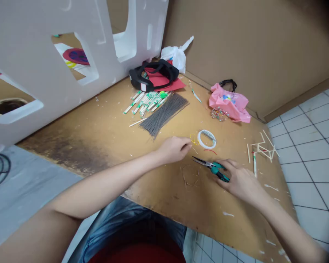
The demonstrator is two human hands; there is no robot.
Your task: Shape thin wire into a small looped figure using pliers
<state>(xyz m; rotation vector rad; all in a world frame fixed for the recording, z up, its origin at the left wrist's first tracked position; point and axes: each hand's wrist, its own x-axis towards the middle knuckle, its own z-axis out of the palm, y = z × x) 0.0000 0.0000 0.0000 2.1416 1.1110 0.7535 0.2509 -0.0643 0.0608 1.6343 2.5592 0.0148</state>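
Soft, even light, with darkened corners on the right

Diffuse, fairly bright indoor light covers the tabletop (107, 124), its source out of view. A soft-edged shadow lies on the wood below the right hand (239, 179) and forearm. The white plastic panel (44, 18) looks greyish, with faint pale highlights along its moulded edges. Blackness fills the upper-right corner and shades the lower right. Wide-angle distortion stretches the near forearms and slants the floor tiles (308, 146). The pliers (215, 170) look reasonably sharp; the thin wire loop (184, 178) nearly melts into the brown surface, and fine textures appear smeared.
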